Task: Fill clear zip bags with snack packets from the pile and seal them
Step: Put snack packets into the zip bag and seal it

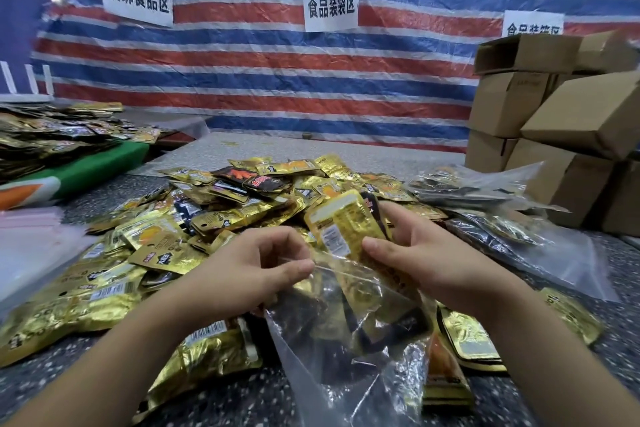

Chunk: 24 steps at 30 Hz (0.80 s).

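Note:
A clear zip bag [349, 350] stands open in front of me with several gold and black packets inside. My left hand [242, 270] pinches the bag's left rim between thumb and fingers. My right hand [415, 250] grips a small stack of gold snack packets [343, 222], whose lower ends sit in the bag's mouth. Behind the hands a big pile of gold and black snack packets [214, 204] spreads over the speckled table [41, 385].
Filled clear bags [491, 204] lie at the right, before stacked cardboard boxes [540, 135]. Empty zip bags [31, 243] lie at the left edge. A second packet heap [52, 139] sits on a green board at far left. A striped tarp forms the back wall.

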Motion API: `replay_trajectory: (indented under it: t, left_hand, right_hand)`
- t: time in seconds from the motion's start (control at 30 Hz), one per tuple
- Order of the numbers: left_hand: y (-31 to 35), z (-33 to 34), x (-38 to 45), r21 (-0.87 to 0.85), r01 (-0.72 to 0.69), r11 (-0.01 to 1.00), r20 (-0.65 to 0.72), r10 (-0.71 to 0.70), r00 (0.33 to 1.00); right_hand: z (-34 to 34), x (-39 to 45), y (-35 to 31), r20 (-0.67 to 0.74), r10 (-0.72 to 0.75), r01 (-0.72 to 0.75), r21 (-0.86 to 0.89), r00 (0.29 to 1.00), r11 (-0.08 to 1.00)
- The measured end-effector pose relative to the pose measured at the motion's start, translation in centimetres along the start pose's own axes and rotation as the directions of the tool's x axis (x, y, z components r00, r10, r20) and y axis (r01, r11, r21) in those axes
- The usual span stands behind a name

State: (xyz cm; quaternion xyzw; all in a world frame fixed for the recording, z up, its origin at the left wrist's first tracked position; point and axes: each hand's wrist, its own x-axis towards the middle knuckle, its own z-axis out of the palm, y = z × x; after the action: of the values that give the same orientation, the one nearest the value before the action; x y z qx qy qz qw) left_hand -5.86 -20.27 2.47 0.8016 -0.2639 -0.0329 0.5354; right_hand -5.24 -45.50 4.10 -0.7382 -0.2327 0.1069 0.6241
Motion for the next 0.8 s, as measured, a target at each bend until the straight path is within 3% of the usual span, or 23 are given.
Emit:
replay_trajectory:
  t: [0.23, 0.43, 0.6, 0.7, 0.8]
  left_hand:
    - [0.2, 0.2, 0.0, 0.051, 0.04, 0.998, -0.032, -0.038, 0.999]
    - [0.5, 0.9, -0.1, 0.083, 0.016, 0.996, -0.078, -0.009, 0.997]
    - [0.5, 1.4, -0.1, 0.098, 0.016, 0.995, -0.111, -0.005, 0.994]
    - [0.2, 1.5, 0.2, -0.011, 0.007, 1.0, -0.172, -0.009, 0.985]
    - [0.3, 1.8, 0.4, -0.163, 0.032, 0.986, -0.238, -0.071, 0.969]
  right_hand:
    - [0.2, -0.7, -0.4, 0.09, 0.126, -0.109, -0.17, 0.988, 0.979]
    - [-0.1, -1.3, -1.0, 0.124, 0.151, -0.1, -0.345, 0.981, 0.933]
    - [0.0, -1.3, -1.2, 0.087, 0.139, -0.069, -0.548, 0.987, 0.833]
    - [0.2, -1.2, -1.2, 0.083, 0.097, -0.042, -0.505, 0.992, 0.862]
    - [0.0, -1.1, -1.1, 0.049, 0.072, -0.051, -0.337, 0.996, 0.94]
